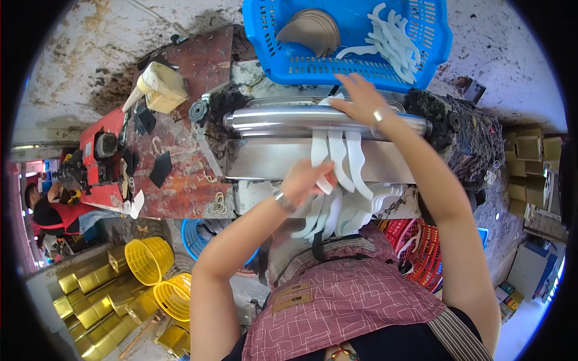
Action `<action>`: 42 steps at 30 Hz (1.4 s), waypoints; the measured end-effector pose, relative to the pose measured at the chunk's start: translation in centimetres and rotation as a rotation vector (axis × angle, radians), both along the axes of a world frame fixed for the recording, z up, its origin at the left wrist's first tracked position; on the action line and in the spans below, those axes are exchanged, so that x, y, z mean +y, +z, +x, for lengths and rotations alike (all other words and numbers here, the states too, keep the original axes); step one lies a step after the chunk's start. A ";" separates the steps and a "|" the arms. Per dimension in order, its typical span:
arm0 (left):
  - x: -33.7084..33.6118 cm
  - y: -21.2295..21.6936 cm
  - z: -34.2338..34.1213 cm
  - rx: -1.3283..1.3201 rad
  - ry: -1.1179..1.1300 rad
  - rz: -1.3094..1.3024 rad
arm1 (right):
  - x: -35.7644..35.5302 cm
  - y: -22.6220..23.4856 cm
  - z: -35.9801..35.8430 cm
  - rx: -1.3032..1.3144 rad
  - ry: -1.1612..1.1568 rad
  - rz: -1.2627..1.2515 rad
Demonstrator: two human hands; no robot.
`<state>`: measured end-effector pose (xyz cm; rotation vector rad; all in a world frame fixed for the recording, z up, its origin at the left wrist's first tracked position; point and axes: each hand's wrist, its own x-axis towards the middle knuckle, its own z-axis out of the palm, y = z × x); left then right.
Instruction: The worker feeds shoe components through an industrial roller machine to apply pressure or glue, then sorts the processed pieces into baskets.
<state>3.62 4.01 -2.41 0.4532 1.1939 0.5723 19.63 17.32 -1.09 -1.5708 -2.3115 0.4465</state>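
Observation:
My left hand (308, 182) pinches the near end of a white, wavy strip (319, 147) in front of a shiny metal roller (271, 120). To its right, two more white strips (355, 161) reach from the roller over a flat metal plate (259, 159). My right hand (361, 105) is on the roller's far side, fingers stretched and apart, its thumb close to a white tip behind the roller; whether they touch I cannot tell. A pile of similar white strips (361, 210) lies at the near edge, against my apron.
Beyond the roller, a blue basket (260, 45) holds brown curved pieces (310, 30) and white strips (391, 48). Left stands a stained red table (186, 162) with a pale container (162, 87). Yellow baskets (147, 259) and a red basket (427, 246) sit lower. Another person (51, 210) works far left.

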 end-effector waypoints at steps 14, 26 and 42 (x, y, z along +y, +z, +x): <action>5.9 2.5 1.6 -0.883 0.218 -0.170 | -3.5 2.3 0.3 0.214 0.564 0.098; -4.0 1.2 2.7 -0.375 0.131 0.118 | -15.5 0.1 1.3 0.369 0.535 0.074; -0.2 -1.1 0.4 -0.583 0.301 -0.197 | -12.3 2.1 2.4 0.150 0.440 0.092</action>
